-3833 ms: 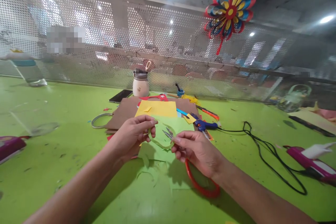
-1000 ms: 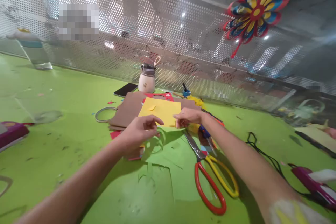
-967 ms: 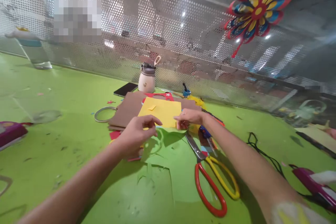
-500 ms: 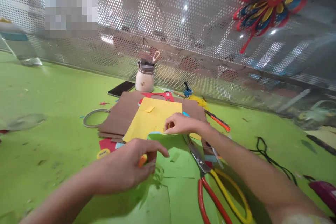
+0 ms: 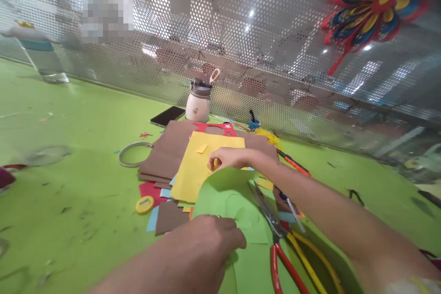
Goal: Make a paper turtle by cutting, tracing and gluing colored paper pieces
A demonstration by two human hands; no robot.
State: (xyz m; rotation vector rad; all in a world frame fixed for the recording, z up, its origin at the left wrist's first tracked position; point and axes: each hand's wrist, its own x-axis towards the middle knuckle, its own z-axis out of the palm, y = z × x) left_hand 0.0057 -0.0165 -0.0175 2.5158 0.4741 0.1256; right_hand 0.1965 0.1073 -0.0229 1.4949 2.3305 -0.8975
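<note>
My right hand (image 5: 229, 158) is bent into a pinch at the raised far edge of a green sheet (image 5: 223, 197), which curls up against it. Beneath that hand is a yellow sheet (image 5: 189, 165) with a small yellow scrap (image 5: 202, 149) on it. My left hand (image 5: 215, 243) is over the near left part of the green sheet, palm down and fingers curled. Its thumb and whatever lies under its fingertips are hidden. Scissors (image 5: 275, 229) with one red and one yellow handle lie on the green paper, right of my left hand, blades slightly apart.
Brown sheets (image 5: 165, 151) lie under the yellow one. A yellow button-like disc (image 5: 144, 205) and a grey ring (image 5: 132, 154) are to the left. Behind stand a phone (image 5: 167, 115), a white bottle (image 5: 197, 103) and a perforated screen (image 5: 227, 55). An orange-and-black tool (image 5: 294, 162) is at right.
My left hand has moved right and nearer, its fingers now more curled. My right hand has shifted slightly left over the yellow sheet, and the green sheet's edge stands higher. The view has turned left.
</note>
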